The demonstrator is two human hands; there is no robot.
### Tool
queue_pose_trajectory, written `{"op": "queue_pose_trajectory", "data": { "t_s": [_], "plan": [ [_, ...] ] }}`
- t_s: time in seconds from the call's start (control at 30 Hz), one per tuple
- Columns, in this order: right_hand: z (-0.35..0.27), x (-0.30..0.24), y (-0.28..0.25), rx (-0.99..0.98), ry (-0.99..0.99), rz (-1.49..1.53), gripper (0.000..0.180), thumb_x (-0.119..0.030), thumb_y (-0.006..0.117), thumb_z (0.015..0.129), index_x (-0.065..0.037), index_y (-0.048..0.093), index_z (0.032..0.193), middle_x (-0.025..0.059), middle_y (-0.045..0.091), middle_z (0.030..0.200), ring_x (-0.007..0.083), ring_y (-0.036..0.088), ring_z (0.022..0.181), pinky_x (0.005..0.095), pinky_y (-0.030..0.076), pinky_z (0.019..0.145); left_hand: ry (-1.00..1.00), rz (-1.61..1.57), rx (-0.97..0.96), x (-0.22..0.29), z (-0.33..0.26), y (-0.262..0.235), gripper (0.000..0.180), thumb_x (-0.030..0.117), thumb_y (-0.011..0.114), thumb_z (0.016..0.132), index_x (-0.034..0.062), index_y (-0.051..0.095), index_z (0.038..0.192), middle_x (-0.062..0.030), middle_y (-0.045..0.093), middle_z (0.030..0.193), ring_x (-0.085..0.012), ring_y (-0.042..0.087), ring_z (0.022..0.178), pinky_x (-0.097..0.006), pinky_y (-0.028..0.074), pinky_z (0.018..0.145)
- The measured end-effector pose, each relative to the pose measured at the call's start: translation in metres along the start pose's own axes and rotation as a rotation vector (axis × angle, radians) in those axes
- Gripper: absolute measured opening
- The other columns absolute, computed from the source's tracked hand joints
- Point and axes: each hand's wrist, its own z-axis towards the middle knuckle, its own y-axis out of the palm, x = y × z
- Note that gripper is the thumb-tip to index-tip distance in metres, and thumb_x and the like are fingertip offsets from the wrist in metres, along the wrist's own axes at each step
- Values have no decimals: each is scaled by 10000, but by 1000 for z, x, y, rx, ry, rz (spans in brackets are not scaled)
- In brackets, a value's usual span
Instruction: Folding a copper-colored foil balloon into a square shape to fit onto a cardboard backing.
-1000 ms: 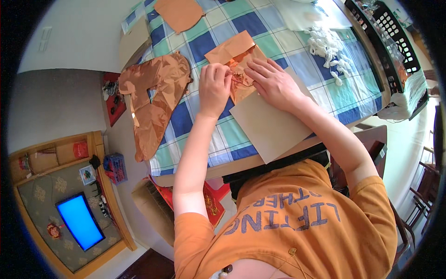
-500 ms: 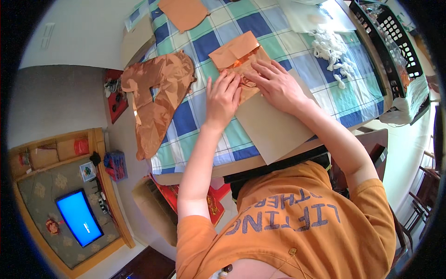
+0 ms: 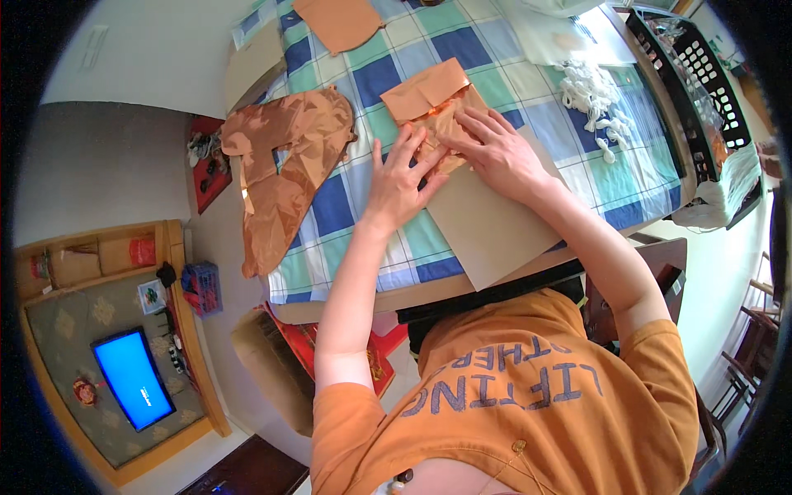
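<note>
Left hand lies palm down on the table, fingers spread and extended, tips pressing on the crumpled orange-brown foil sheet; nothing is gripped. Right hand lies flat beside it, at 3 o'clock from the left hand, fingers likewise splayed with the tips on the same sheet; it clasps nothing. The fingertips of the two hands nearly meet over the sheet.

The foil sheet sits at the upper end of a grey-brown cardboard sheet, which overhangs the near table edge. A folded tan paper piece touches the foil at 12 o'clock; whether it is part of the same item cannot be told from this view.

The surface is a blue, green and white checked tablecloth. At 9 o'clock from the hands, a large crumpled brown foil sheet hangs over the table's left edge. At 12 o'clock, near the far edge, lies a flat tan paper cut-out. At 2 o'clock lies a loose bundle of white string, and beyond it a black plastic basket at the table's right edge.

At 8 o'clock, on the floor-level cabinet, a screen glows blue.
</note>
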Motion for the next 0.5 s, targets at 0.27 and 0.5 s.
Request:
{"op": "queue_pose_trajectory", "data": {
  "t_s": [0.27,0.5],
  "plan": [
    [-1,0,-3,-1,-36,-27,455,-98,622,840,-246,648,1269,176,532,1363,350,458,1317,479,362,1110,-38,-74,30,0,1,2,454,383,619,926,142,526,1300,-88,455,1471,-274,347,1427,-667,183,1120],
    [1,-4,-2,53,-57,20,475,-56,624,786,-229,682,1225,189,548,1327,359,466,1306,472,372,1094,-299,-170,290,8,9,-16,247,131,625,899,60,614,1135,-129,576,1245,-304,538,1176,-520,389,1021]
  ]
}}
